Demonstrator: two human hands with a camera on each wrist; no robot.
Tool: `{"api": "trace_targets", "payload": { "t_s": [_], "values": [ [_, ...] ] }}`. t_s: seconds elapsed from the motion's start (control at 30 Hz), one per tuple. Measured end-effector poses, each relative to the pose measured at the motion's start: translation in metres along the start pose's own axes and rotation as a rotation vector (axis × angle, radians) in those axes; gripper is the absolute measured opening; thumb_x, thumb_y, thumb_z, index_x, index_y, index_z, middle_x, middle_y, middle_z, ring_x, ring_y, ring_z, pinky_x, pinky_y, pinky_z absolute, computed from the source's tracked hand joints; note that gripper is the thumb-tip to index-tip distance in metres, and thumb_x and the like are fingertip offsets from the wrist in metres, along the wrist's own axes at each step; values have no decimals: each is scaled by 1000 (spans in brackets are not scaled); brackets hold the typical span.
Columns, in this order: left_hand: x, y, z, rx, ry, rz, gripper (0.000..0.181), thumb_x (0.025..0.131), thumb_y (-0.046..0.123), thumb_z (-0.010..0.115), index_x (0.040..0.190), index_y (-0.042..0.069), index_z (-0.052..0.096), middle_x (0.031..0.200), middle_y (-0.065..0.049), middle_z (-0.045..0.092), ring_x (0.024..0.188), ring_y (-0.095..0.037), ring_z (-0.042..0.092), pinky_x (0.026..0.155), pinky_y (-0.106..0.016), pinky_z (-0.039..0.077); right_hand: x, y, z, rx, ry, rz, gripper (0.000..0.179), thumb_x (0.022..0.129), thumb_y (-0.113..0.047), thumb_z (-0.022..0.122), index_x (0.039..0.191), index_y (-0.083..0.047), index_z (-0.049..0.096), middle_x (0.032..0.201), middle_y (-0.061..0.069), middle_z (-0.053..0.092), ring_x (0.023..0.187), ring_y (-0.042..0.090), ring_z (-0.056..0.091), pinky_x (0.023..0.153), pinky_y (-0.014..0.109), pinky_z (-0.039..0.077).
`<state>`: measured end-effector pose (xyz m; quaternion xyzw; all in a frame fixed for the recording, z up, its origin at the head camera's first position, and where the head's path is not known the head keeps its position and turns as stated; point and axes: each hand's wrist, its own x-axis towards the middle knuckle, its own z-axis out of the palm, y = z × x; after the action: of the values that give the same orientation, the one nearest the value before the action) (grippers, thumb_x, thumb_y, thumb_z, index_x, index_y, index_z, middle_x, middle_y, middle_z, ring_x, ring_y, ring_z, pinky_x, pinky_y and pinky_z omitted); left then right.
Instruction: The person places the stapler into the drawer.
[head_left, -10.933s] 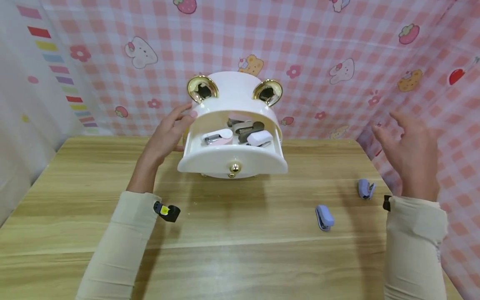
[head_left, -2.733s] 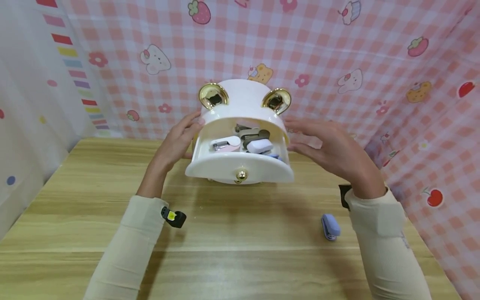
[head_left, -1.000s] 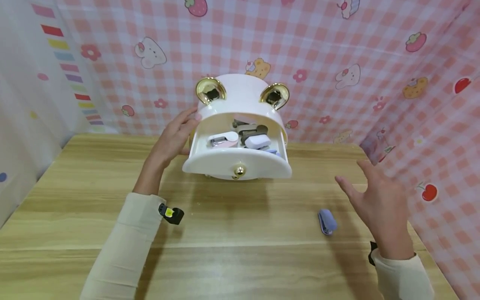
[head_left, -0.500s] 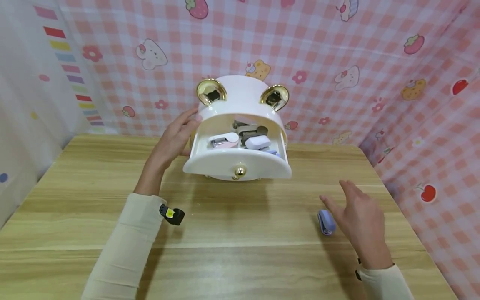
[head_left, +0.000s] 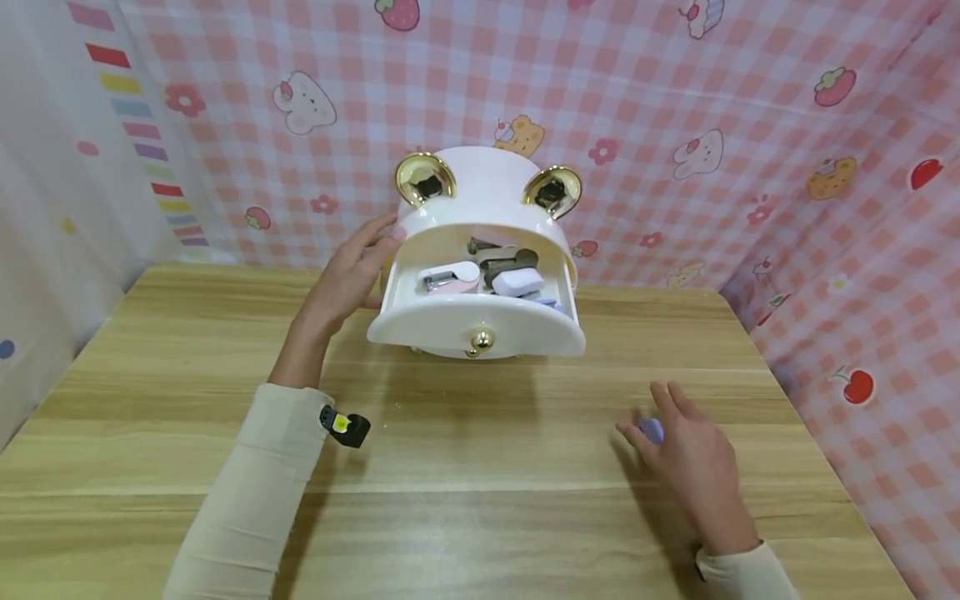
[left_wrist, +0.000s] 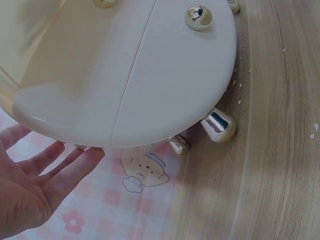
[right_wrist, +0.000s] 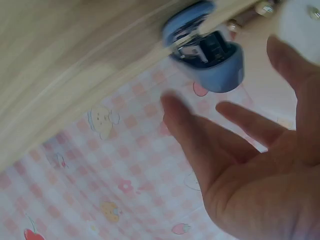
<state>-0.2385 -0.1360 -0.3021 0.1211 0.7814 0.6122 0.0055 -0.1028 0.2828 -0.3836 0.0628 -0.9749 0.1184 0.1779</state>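
A white storage box (head_left: pixel 487 183) with gold ear shapes has its upper drawer (head_left: pixel 427 325) pulled out. Inside the drawer lie a white-and-pink stapler (head_left: pixel 452 277), a dark stapler (head_left: pixel 510 262), a white stapler (head_left: pixel 517 282) and, partly hidden by the drawer front, a blue stapler (head_left: pixel 547 302). My left hand (head_left: pixel 345 275) rests its extended fingers against the box's left side. On the table at the right, another blue stapler (right_wrist: pixel 215 65) stands beneath my right hand (head_left: pixel 693 462), which mostly covers it in the head view. The right hand's thumb and fingers are spread around it, not touching in the right wrist view.
The wooden table (head_left: pixel 450 517) meets a pink checked cloth (head_left: pixel 637 108) behind and at the right. A white curtain (head_left: pixel 45 183) hangs at the left. Gold knobs (head_left: pixel 482 339) project from the drawer fronts.
One blue stapler has gone from the table's right side, and a blue one now shows in the drawer. My right hand moved from the box's right side to above the remaining stapler. Left hand stayed.
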Motion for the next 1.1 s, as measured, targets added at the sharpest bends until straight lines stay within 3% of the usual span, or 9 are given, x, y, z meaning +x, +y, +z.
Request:
{"api": "trace_targets", "payload": {
  "t_s": [0.07, 0.13, 0.3, 0.4, 0.47, 0.57, 0.9, 1.1],
  "values": [
    [0, 0, 0, 2, 2, -1, 68, 103, 53, 46, 162, 22, 29, 158, -17, 35, 140, -37, 40, 80, -58, 58, -1, 0, 3, 16, -57, 11, 74, 82, -33, 86, 136, 7, 55, 137, 38, 51, 106, 60, 58, 76, 69, 51],
    [0, 0, -1, 4, 6, -3, 68, 103, 53, 46, 162, 22, 29, 158, -17, 35, 140, -37, 40, 81, -59, 58, -1, 1, 5, 30, -127, 26, 78, 82, -32, 86, 140, 8, 51, 141, 41, 45, 113, 62, 53, 82, 70, 49],
    [2, -1, 0, -3, 10, -10, 68, 103, 52, 46, 161, 22, 30, 159, -17, 34, 139, -37, 39, 81, -61, 57, -4, 3, 12, 26, -237, 35, 79, 84, -31, 85, 140, 11, 48, 140, 46, 41, 113, 63, 53, 84, 69, 49],
    [3, -1, 0, 1, 15, -7, 67, 103, 52, 47, 161, 21, 31, 158, -17, 35, 139, -36, 40, 81, -61, 57, -6, 3, 16, 0, -202, -6, 67, 83, -30, 86, 128, 10, 56, 123, 41, 57, 94, 56, 63, 73, 63, 53],
    [4, -1, 0, 4, 19, -5, 67, 103, 52, 47, 161, 21, 32, 157, -16, 36, 139, -36, 40, 81, -60, 57, -6, 2, 18, -4, -163, -37, 52, 82, -27, 87, 114, 5, 62, 102, 29, 65, 76, 46, 65, 60, 56, 53],
    [4, -1, 0, 1, 20, -3, 67, 103, 51, 47, 161, 20, 32, 157, -16, 37, 139, -36, 40, 81, -60, 58, -6, 0, 19, 6, -119, -73, 36, 80, -20, 88, 98, -2, 63, 81, 11, 61, 62, 32, 59, 50, 48, 47],
    [3, -3, 0, -1, 15, -1, 67, 104, 51, 46, 161, 21, 31, 158, -15, 36, 137, -37, 42, 80, -59, 58, -5, -4, 16, 38, -126, -57, 29, 78, -9, 88, 88, -5, 61, 80, 8, 63, 65, 29, 59, 55, 48, 48],
    [0, -2, 0, 5, 7, -1, 67, 104, 54, 45, 162, 24, 29, 161, -12, 32, 137, -36, 42, 77, -57, 59, -7, -1, 15, 39, -136, -55, 28, 79, -4, 86, 99, 1, 67, 87, 17, 69, 73, 35, 65, 60, 53, 52]
  ]
}}
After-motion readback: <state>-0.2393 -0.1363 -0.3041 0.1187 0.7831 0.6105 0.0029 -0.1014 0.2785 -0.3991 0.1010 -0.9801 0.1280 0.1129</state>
